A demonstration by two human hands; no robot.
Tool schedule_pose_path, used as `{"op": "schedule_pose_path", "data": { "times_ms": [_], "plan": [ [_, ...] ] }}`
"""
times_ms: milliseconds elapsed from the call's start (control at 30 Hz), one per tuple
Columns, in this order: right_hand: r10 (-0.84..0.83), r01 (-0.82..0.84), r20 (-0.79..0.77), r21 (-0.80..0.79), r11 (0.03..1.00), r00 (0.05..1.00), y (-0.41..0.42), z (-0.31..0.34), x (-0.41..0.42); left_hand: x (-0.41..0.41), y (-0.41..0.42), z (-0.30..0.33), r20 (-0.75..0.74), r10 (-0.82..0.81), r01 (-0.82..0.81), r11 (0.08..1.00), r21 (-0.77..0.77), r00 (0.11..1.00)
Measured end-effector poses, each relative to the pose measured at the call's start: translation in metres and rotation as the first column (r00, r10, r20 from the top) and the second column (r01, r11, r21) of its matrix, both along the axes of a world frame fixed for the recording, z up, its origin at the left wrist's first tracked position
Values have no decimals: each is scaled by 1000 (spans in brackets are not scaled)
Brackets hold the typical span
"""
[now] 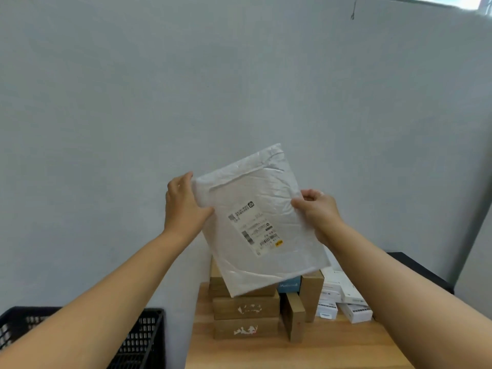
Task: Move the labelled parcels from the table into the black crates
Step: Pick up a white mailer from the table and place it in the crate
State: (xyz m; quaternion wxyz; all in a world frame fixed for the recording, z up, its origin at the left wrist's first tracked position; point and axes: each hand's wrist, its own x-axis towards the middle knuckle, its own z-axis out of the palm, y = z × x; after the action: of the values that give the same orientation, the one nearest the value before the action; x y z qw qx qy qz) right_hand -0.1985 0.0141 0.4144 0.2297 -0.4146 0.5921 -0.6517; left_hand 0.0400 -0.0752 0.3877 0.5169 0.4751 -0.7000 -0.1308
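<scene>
Both hands, left hand (183,206) and right hand (316,211), grip the side edges of a white mailer bag (255,219) above the table (319,350); it looks light, floppy, slippery.

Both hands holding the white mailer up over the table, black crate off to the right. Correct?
Not quite: the head view shows the black crate at lower left, not right. Both the left hand and right hand do hold the white mailer above the table.
</scene>
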Motion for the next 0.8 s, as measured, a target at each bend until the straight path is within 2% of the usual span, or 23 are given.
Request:
{"op": "schedule_pose_path", "data": {
  "times_ms": [100, 167, 233, 300, 333, 400, 500, 567, 633, 733, 800],
  "plan": [
    [-1, -2, -252, -12, 1000, 968, -3, 9, 7, -15, 4, 11, 234, 159, -99, 963, -251, 959],
    [-12, 4, -360, -23, 1000, 933, -7, 13, 11, -26, 5, 16, 304, 241, -97, 902, -421, 922],
    [-29, 22, -481, -21, 1000, 876, -11, 16, 15, -36, 5, 22, 334, 298, -52, 810, -584, 894],
    [-25, 30, -599, -2, 1000, 800, -15, 17, 19, -47, 8, 31, 436, 330, 59, 738, -672, 837],
    [-19, 34, -652, 10, 999, 758, -15, 17, 20, -52, 11, 35, 516, 336, 120, 738, -664, 788],
    [-1, 43, -720, 40, 998, 694, -16, 16, 23, -63, 13, 40, 670, 260, 210, 818, -536, 695],
    [24, 39, -772, 63, 997, 635, -18, 13, 25, -70, 11, 39, 746, 104, 252, 903, -348, 658],
    [-12, 52, -823, 21, 998, 568, -17, 12, 21, -69, 10, 36, 699, 36, 247, 922, -299, 714],
    [-149, 114, -869, -108, 988, 472, -14, 8, 12, -64, 7, 33, 606, -92, 232, 960, -157, 790],
    [-341, 227, -843, -267, 937, 415, -7, -3, -11, -52, -3, 25, 436, -248, 237, 968, 82, 865],
    [-371, 332, -834, -243, 912, 408, -2, -16, -29, -43, -11, 21, 307, -302, 273, 953, 135, 902]
  ]
}}
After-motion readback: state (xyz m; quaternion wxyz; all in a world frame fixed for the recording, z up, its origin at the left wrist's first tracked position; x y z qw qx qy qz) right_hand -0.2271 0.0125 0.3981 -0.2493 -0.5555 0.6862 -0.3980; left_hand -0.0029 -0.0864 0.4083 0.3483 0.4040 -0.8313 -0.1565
